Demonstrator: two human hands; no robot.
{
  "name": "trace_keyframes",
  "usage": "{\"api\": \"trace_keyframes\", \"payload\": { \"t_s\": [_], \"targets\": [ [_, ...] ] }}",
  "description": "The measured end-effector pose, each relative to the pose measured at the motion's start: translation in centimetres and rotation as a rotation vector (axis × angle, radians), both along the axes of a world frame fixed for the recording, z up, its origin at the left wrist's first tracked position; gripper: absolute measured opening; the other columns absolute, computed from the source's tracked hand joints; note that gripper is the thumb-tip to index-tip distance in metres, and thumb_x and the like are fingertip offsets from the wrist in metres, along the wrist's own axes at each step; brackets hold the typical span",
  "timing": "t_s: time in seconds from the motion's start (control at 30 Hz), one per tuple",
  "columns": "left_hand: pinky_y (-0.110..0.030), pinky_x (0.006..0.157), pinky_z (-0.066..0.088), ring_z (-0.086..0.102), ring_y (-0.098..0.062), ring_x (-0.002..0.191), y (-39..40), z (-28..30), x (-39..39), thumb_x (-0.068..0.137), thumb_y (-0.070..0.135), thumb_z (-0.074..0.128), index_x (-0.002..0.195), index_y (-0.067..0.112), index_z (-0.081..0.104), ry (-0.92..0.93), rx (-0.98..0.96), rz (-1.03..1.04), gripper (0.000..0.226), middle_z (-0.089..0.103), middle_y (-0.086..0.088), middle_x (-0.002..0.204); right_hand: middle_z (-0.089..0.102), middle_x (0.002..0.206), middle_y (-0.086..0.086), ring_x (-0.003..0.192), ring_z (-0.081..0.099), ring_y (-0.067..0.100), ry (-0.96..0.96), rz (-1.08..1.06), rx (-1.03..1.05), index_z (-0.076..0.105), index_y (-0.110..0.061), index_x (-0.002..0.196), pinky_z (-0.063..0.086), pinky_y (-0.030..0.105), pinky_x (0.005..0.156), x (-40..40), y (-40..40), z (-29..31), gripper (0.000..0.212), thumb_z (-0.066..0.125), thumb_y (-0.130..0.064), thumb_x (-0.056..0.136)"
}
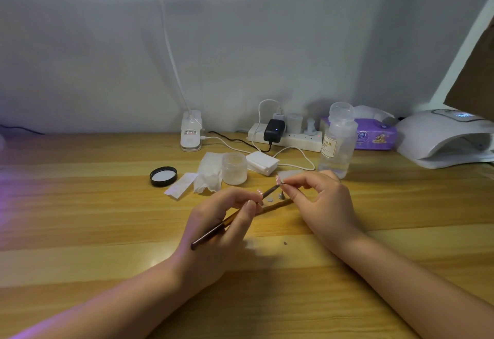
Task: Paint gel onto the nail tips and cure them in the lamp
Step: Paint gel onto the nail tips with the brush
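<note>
1. Now: painting step. Left hand (222, 221) pinches the thin dark-handled gel brush (230, 221); bristles meet the small pale nail tip (278, 179).
2. Right hand (315, 199) pinches that tip betw. thumb & forefinger, above the light wooden table (107, 218).
3. Open frosted gel jar (234, 167) near, behind the hands.
4. Next, prob.: even coat, then over to the white domed curing lamp (443, 138), far right w/ the mouth facing in; keep wet gel off fingers.

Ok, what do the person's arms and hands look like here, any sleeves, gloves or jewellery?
Both forearms are bare to the frame edge: no sleeves, gloves, watch or rings visible. The left hand and right hand have decorated fingernails, pale pink with light patterning; finer detail is too small to tell.
</note>
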State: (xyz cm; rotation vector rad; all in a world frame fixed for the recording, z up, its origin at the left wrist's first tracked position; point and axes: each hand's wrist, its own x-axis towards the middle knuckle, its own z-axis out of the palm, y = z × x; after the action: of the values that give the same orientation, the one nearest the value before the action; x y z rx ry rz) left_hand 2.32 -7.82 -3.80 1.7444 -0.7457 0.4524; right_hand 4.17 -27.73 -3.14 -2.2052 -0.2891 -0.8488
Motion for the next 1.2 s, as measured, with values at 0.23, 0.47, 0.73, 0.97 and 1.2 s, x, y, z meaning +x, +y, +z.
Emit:
{"api": "trace_keyframes", "payload": {
  "t_s": [0.23,0.47,0.73,0.97,1.2],
  "targets": [
    [-0.027,0.083,0.055,0.07,-0.011,0.098,0.0,0.0,0.2,0.09,0.037,0.055,0.108,0.025,0.067,0.097,-0.077,-0.012,0.024,0.073,0.01,0.099,0.062,0.077,-0.024,0.089,0.052,0.003,0.028,0.023,0.015,0.075,-0.029,0.084,0.037,0.009,0.076,0.1,0.1,-0.2,0.008,0.075,-0.021,0.081],
    [-0.018,0.081,0.052,0.071,-0.011,0.097,0.0,0.0,0.1,0.091,0.032,0.055,0.105,0.022,0.069,0.134,-0.111,-0.076,0.021,0.075,0.004,0.097,0.059,0.079,-0.024,0.088,0.053,0.0,0.052,0.029,0.019,0.074,-0.029,0.086,0.035,0.003,0.076,0.2,0.1,-0.4,0.011,0.076,-0.02,0.08],
    [-0.019,0.08,0.053,0.072,-0.015,0.092,0.3,0.0,-0.1,0.09,0.028,0.054,0.1,0.012,0.068,0.125,-0.159,-0.077,0.024,0.075,-0.001,0.092,0.059,0.082,-0.022,0.089,0.053,0.0,0.062,0.051,0.034,0.068,-0.038,0.084,0.037,0.005,0.075,0.0,0.2,-0.5,0.018,0.073,-0.02,0.082],
    [-0.017,0.08,0.052,0.072,-0.014,0.093,0.3,0.1,-0.2,0.091,0.029,0.054,0.102,0.015,0.068,0.153,-0.181,-0.094,0.022,0.075,-0.001,0.094,0.058,0.079,-0.018,0.084,0.055,0.002,0.07,0.059,0.068,0.064,-0.043,0.082,0.041,0.01,0.072,-0.3,0.4,-0.4,0.024,0.073,-0.021,0.082],
    [-0.017,0.082,0.051,0.072,-0.016,0.094,0.4,0.3,-0.4,0.093,0.029,0.053,0.102,0.012,0.067,0.161,-0.197,-0.091,0.024,0.076,-0.003,0.093,0.059,0.082,-0.015,0.083,0.056,0.006,0.105,0.064,0.118,0.068,-0.037,0.086,0.043,0.015,0.072,-1.2,0.6,0.0,0.015,0.072,-0.023,0.083]
  ]
}}
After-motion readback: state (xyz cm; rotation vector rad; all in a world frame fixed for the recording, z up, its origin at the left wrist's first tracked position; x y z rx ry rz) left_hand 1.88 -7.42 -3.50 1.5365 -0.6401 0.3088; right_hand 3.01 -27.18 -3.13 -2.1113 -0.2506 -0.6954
